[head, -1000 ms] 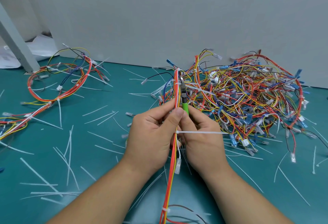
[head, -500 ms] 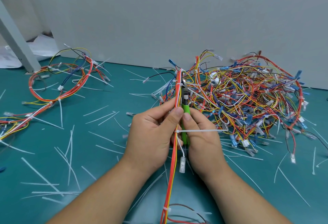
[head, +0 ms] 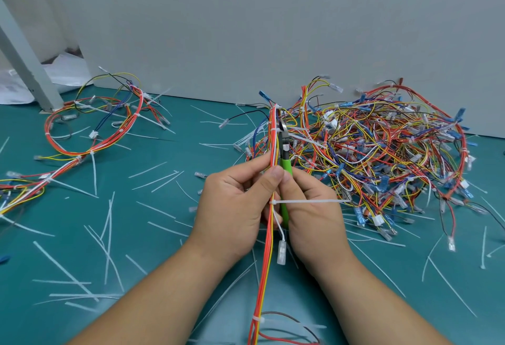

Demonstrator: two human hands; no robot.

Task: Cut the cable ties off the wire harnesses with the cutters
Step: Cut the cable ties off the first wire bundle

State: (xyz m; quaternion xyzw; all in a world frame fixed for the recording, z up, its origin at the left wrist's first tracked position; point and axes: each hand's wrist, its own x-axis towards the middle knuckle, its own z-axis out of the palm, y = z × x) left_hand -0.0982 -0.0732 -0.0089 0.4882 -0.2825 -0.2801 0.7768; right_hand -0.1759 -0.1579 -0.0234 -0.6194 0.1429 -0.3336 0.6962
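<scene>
My left hand (head: 232, 202) pinches an upright red, orange and yellow wire harness (head: 266, 271) between thumb and fingers. Beside it, my right hand (head: 311, 208) grips the green-handled cutters (head: 284, 165); their dark jaws point up alongside the harness near a white cable tie (head: 276, 106) at its top. Another white cable tie (head: 311, 201) sits on the harness between my hands, its tail sticking out to the right. A further tie (head: 256, 318) wraps the harness near the bottom edge.
A big tangled pile of harnesses (head: 382, 153) lies to the right against the grey wall. A looped harness (head: 90, 137) lies at the left. Several cut tie strips (head: 106, 232) litter the teal mat. A grey slanted post (head: 24, 60) stands far left.
The cutters' jaws have slid a little up along the harness toward its top tie. Both hands stay almost where they were.
</scene>
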